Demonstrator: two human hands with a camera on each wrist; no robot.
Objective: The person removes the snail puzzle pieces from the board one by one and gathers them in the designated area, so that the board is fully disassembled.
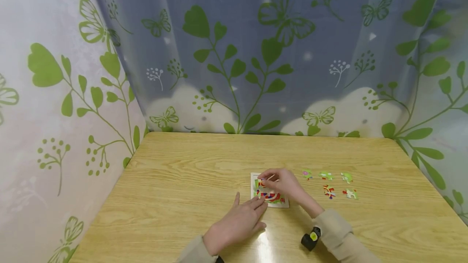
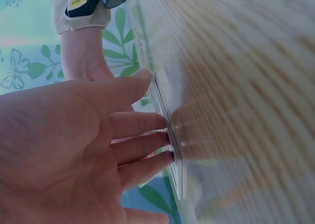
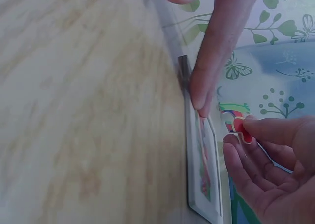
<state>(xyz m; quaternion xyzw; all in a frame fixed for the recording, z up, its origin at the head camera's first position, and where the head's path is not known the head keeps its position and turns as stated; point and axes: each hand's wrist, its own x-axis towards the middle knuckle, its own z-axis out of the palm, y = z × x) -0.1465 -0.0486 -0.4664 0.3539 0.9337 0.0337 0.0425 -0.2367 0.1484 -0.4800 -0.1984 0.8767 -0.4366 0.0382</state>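
A small white-framed puzzle board (image 1: 270, 205) lies flat on the wooden table, colourful pieces filling part of it. My left hand (image 1: 239, 220) rests with straight fingers on its near left edge; the left wrist view shows the fingertips touching the board's rim (image 2: 178, 177). Above the board, my right hand (image 1: 283, 182) pinches a puzzle piece between thumb and fingers. In the right wrist view that piece (image 3: 239, 125) is red, green and yellow, held just off the board (image 3: 192, 184) by the right hand (image 3: 280, 160).
Several loose puzzle pieces lie in two rows right of the board, among them a green one (image 1: 346, 177) and a red and blue one (image 1: 329, 192). A patterned curtain (image 1: 226, 52) stands behind the wooden table (image 1: 164, 182).
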